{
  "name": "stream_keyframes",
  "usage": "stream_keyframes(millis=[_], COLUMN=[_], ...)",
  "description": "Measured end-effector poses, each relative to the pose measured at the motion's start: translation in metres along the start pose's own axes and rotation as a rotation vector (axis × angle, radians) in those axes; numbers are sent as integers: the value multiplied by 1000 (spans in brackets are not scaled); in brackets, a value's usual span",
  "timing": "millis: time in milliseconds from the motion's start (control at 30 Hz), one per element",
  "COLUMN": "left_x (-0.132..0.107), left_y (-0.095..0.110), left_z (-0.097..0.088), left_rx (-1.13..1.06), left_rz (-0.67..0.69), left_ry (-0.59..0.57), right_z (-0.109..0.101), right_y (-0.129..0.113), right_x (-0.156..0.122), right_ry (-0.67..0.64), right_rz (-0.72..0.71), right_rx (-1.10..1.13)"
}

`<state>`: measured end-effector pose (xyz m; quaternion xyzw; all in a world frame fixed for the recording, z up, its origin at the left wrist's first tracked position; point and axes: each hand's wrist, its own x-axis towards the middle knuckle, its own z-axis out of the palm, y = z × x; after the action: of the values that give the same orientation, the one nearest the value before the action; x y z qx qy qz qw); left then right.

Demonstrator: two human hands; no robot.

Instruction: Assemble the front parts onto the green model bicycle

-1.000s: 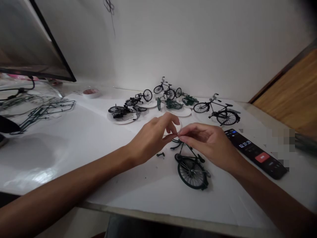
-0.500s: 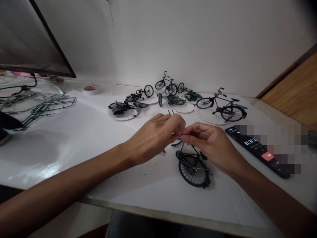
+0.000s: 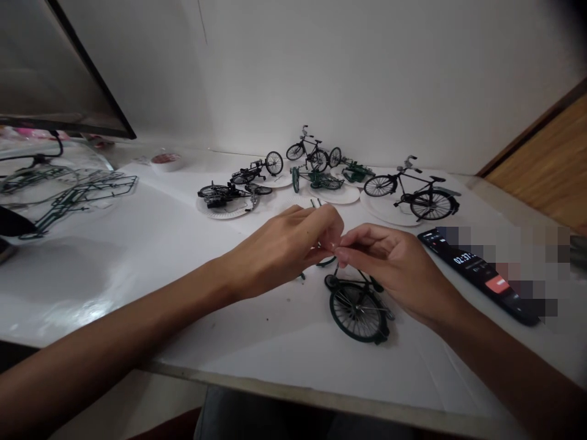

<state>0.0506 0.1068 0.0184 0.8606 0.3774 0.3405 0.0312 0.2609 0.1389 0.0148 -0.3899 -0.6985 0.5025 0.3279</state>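
Observation:
My left hand (image 3: 293,253) and my right hand (image 3: 392,260) meet fingertip to fingertip above the front part of a dark green model bicycle (image 3: 360,311). Both are closed in a pinch; whatever small piece lies between the fingertips is too hidden to name. The bicycle's spoked rear wheel, saddle and part of its frame show below the right hand, while its front end is mostly covered by the fingers. A small dark green piece (image 3: 301,277) lies on the white table just under my left hand.
A finished-looking black model bicycle (image 3: 413,192) stands on a paper plate at right. Several more model bicycles (image 3: 316,177) sit on plates at the back. A phone (image 3: 479,275) lies right; green part frames (image 3: 87,192), a small bowl (image 3: 166,161) and a monitor (image 3: 59,67) are left.
The camera view has shifted slightly. Both hands stay pinched together over the model bicycle, with only tiny finger movement.

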Motion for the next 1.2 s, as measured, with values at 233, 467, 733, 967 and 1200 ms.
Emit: stream_keyframes(millis=[233, 467, 733, 967, 1200], left_x=[3, -4, 0, -6, -7], left_y=[-8, -21, -16, -12, -9], left_z=[-18, -18, -3, 33, 36], left_rx=[59, -31, -404, -839, -669], left_rz=[11, -69, -143, -391, -360], left_ry=[-223, -555, -310, -163, -84], right_z=[-4, -15, -16, -21, -20], right_y=[0, 6, -1, -3, -2], right_x=[-1, 1, -4, -6, -7], right_ry=[50, 33, -42, -67, -124], right_rz=[-28, -114, -128, -135, -97], right_rx=[-35, -120, -313, -444, -460])
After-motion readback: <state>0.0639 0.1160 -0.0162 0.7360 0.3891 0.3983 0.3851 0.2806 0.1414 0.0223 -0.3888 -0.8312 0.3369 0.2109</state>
